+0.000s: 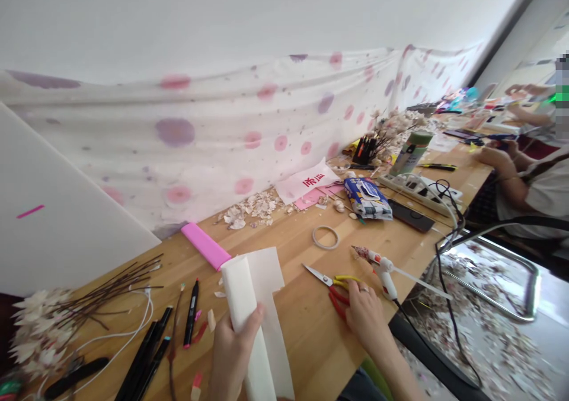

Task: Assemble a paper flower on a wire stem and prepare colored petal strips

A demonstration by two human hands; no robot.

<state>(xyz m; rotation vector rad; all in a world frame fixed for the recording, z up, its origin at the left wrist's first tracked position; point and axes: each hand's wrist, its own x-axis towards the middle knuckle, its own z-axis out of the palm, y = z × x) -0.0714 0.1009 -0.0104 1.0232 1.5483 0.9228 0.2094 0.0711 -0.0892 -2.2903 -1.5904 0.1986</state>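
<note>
My left hand (237, 344) is wrapped round a folded roll of white paper (243, 288), its thumb pressed on top. A loose flap of the paper spreads out to the right over the wooden table. My right hand (364, 309) lies at the handles of a pair of scissors (326, 278) with red and yellow grips; its fingers touch the handles, and the blades point up and left, slightly apart. A glue gun (382, 270) rests just right of the scissors. Beyond them is a ring of tape (325, 237). A pink paper roll (207, 245) lies behind the white one.
Black markers (146, 353), a white cable (133, 333) and stems with pale flowers (40, 330) lie at left. Farther right are a blue packet (367, 198), a phone (409, 215), a power strip (418, 193) and a spray can (412, 153). Other people sit at the right.
</note>
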